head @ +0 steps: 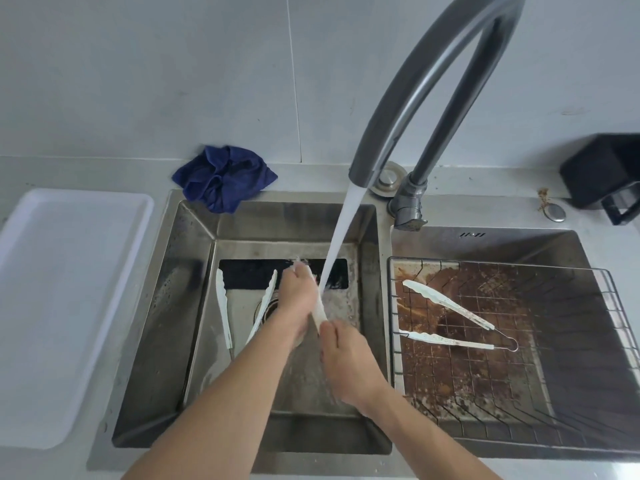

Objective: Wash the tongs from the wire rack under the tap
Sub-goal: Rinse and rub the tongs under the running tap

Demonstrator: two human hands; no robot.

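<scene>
Water pours from the curved grey tap [408,109] into the left sink basin [166,306]. Under the stream, both my hands hold one pair of white tongs [319,308]. My left hand [298,299] is wrapped around its far part, and my right hand [346,362] grips its near end. A second pair of white tongs [223,313] lies spread on the floor of the left basin. A third pair [446,320], speckled with brown dirt, rests on the wire rack [519,341] over the right basin.
A white tray [65,306] sits on the counter to the left of the sink. A crumpled blue cloth [223,178] lies behind the left basin. A black jug-like object [606,174] stands at the far right. The right basin under the rack is stained brown.
</scene>
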